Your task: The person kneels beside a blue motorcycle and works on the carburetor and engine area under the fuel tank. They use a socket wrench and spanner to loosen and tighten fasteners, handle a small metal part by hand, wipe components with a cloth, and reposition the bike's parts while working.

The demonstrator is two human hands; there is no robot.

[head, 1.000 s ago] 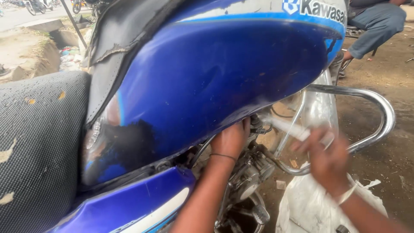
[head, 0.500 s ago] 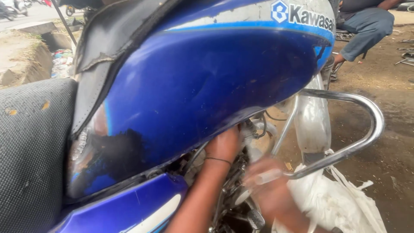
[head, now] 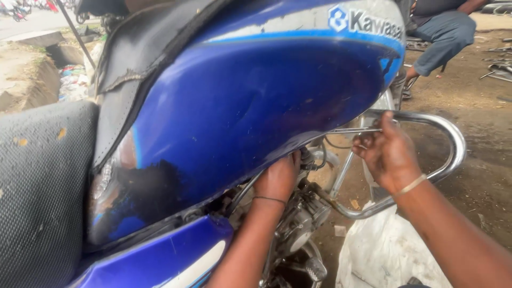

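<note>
Slim metal rod [head: 352, 130], straight, horizontal

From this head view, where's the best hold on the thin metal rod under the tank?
Probably the free outer end of the thin metal rod, from the crash-bar side. It lies nearly level, its inner end disappearing under the blue fuel tank toward the engine. The right hand already pinches that end with its fingers; the left hand fills the gap below the tank.

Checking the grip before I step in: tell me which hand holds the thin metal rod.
The right hand, raised beside the chrome crash guard; the left hand is tucked under the blue fuel tank.
</note>
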